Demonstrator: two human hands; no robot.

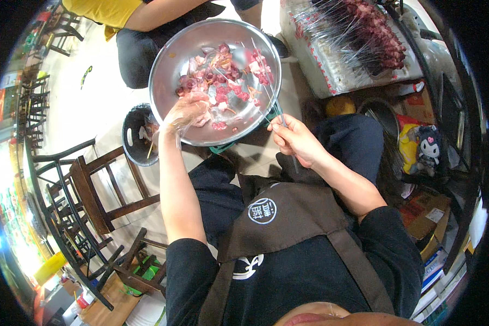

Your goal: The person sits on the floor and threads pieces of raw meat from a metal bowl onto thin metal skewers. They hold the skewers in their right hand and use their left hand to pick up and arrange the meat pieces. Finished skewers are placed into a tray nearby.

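Observation:
A wide steel bowl (pixel 165 53) in front of me holds raw meat chunks (pixel 195 81) mixed with pale strips. My left hand (pixel 189 110), in a clear plastic glove, reaches over the near left rim. Its fingers touch the meat; whether they grip a piece is hidden. At the near right rim, my bare right hand (pixel 293 136) is closed around thin metal skewers (pixel 278 104). Their far ends cross above the bowl. Red and pale meat pieces (pixel 261 67) lie along the skewers; I cannot tell whether they are threaded on.
Across the bowl sits a person (pixel 136 53) in a yellow top. Many skewers of meat (pixel 366 36) are piled on a plastic-covered box (pixel 313 61) at the far right. A dark bin (pixel 136 134) stands left of the bowl, near wooden chairs (pixel 91 191). Cardboard boxes (pixel 428 212) are on my right.

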